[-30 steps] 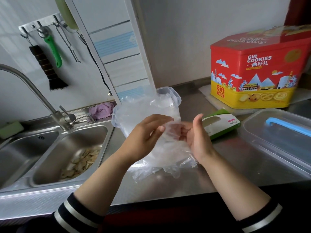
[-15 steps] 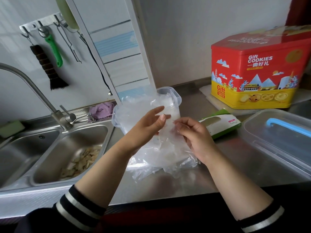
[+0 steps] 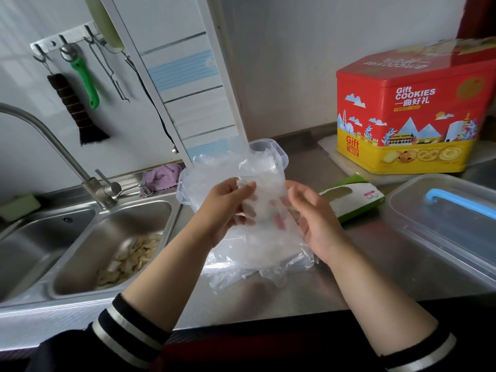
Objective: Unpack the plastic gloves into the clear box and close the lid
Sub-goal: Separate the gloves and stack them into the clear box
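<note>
A floppy bundle of clear plastic gloves (image 3: 265, 237) is held upright over the steel counter, with its lower end resting on the counter. My left hand (image 3: 225, 208) pinches the bundle's top left edge. My right hand (image 3: 314, 221) holds its right side, and some fingers show through the film. Just behind the bundle stands the clear box (image 3: 279, 155) with clip handles, mostly hidden by plastic. Its clear lid (image 3: 418, 210) with a blue handle lies on the counter to the right. A green and white glove carton (image 3: 351, 197) lies between the lid and the bundle.
A double steel sink (image 3: 88, 237) with a tap and food scraps is on the left. A red and yellow cookie tin (image 3: 408, 116) stands at the back right. A brush and a green tool hang on wall hooks. The counter's front edge runs below my forearms.
My right hand has shifted from pinching the bundle's top to holding its right side. My left hand now pinches the top edge. The bundle stays in place.
</note>
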`<act>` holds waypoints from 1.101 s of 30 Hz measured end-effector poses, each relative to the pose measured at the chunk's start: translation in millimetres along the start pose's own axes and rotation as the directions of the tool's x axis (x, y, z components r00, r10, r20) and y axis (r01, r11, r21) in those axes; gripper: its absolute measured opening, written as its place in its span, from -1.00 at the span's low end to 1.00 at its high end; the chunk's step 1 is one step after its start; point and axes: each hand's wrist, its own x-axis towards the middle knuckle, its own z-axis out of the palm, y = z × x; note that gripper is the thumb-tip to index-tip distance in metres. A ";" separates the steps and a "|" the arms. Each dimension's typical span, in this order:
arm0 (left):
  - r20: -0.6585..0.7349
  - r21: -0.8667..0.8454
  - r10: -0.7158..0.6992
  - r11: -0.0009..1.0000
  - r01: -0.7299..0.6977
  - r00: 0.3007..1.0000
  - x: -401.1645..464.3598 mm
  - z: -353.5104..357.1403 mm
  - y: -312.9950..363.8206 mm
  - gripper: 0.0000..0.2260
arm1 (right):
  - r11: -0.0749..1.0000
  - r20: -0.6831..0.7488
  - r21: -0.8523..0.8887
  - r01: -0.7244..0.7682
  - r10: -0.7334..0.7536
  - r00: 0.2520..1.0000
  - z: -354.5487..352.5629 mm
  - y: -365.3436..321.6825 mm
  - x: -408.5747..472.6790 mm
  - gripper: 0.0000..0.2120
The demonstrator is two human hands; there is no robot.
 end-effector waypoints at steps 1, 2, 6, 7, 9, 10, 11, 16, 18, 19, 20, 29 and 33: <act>-0.012 -0.050 0.007 0.999 -0.008 1.000 -1.1 -1.5 1.2 -0.89 | 0.999 -0.021 -0.053 -0.005 0.004 1.000 -0.3 1.7 0.6 -0.57; -0.016 -0.080 0.022 0.997 -0.023 1.000 -1.3 -4.2 1.5 -0.90 | 0.994 -0.053 -0.106 0.006 -0.012 0.999 -0.8 3.4 1.9 -0.63; -0.001 -0.159 0.098 0.983 -0.097 0.995 -2.5 -15.1 1.5 -0.82 | 0.995 -0.113 -0.083 0.057 -0.066 0.991 0.2 2.9 3.6 -0.81; -0.007 -0.171 0.113 0.979 -0.112 0.994 -3.0 -18.0 1.3 -0.79 | 0.994 -0.110 -0.084 0.070 -0.079 0.991 1.1 1.1 2.7 -0.85; -0.036 -0.174 0.138 0.974 -0.142 0.990 -3.9 -24.4 2.7 -0.75 | 0.989 -0.100 -0.122 0.085 -0.098 0.990 1.6 0.6 1.8 -0.93; -0.048 -0.173 0.147 0.973 -0.153 0.988 -4.7 -27.9 3.9 -0.74 | 0.988 -0.100 -0.127 0.083 -0.096 0.990 1.9 0.1 1.1 -0.93; -0.057 -0.174 0.155 0.971 -0.162 0.986 -5.7 -31.6 4.8 -0.73 | 0.989 -0.101 -0.125 0.078 -0.091 0.991 3.4 -1.6 -0.1 -0.91; -0.109 -0.217 0.182 0.955 -0.202 0.977 -10.2 -42.1 7.2 -0.82 | 0.992 -0.141 -0.109 0.065 -0.080 0.987 9.9 -18.9 -0.6 -0.87; -0.118 -0.191 0.231 0.949 -0.251 0.966 -13.3 -43.7 6.9 -0.82 | 0.975 -0.169 -0.212 0.065 -0.102 0.980 19.7 -27.7 2.5 -0.86; -0.124 -0.178 0.259 0.944 -0.279 0.958 -14.7 -43.5 6.8 -0.81 | 0.954 -0.172 -0.291 0.073 -0.127 0.977 25.3 -33.1 5.1 -0.85; -0.136 -0.174 0.288 0.935 -0.309 0.948 -15.7 -44.2 7.3 -0.81 | 0.917 -0.163 -0.388 0.090 -0.164 0.973 30.6 -38.3 9.6 -0.84; -0.428 0.161 0.373 0.928 -0.337 0.823 16.3 -78.4 29.9 -0.91 | 0.487 0.034 -0.841 0.235 -0.385 0.922 75.3 -74.1 105.1 -0.89; -0.432 0.540 0.377 0.836 -0.100 0.820 59.4 -104.7 18.2 -0.92 | 0.337 0.028 -0.932 0.135 -0.303 0.953 74.0 -64.8 147.3 -0.95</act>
